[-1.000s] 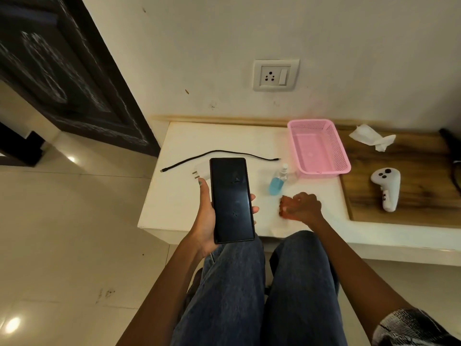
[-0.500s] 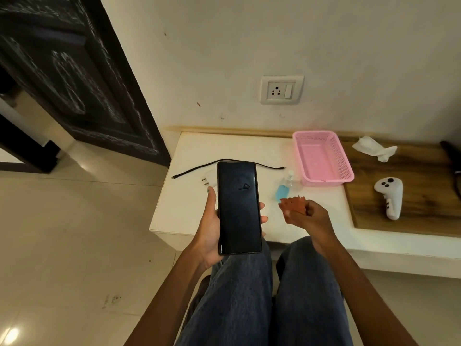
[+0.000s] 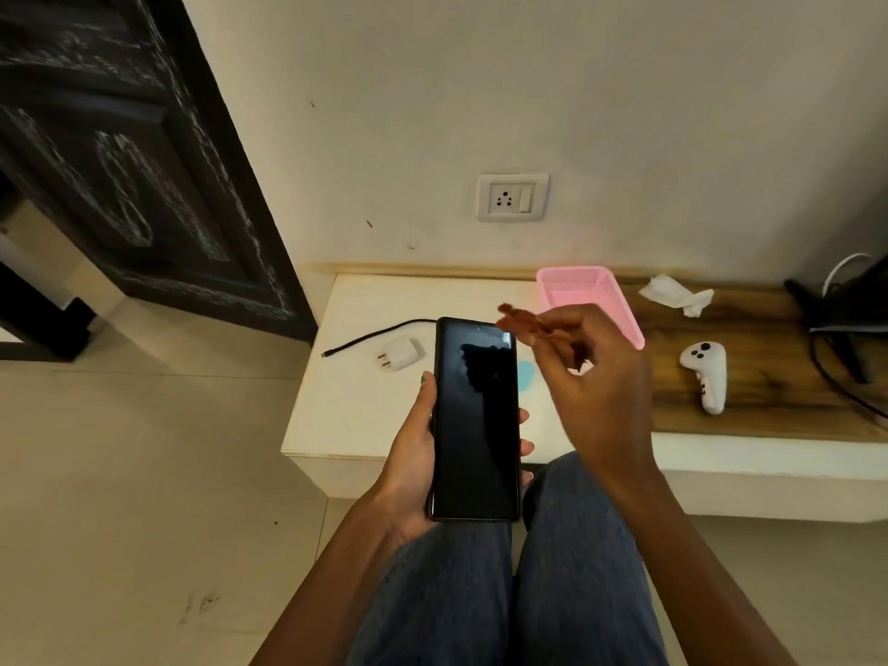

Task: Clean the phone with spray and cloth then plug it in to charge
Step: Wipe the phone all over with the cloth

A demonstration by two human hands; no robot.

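Cloth (image 3: pixel 516 319), seemingly, lifted beside phone (image 3: pixel 475 420).

Adapter (image 3: pixel 400 353) left of phone (image 3: pixel 475 420); basket (image 3: pixel 620 305) right; cable (image 3: pixel 379 335) behind adapter.

The right hand (image 3: pixel 593 377) has lifted the orange cloth (image 3: pixel 528 324) off the table, up beside the phone's (image 3: pixel 475 420) top.

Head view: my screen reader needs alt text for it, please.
A left hand holds a dark phone over the lap while the right hand lifts a reddish cloth beside it. Behind, a white table carries a charger plug and cable.
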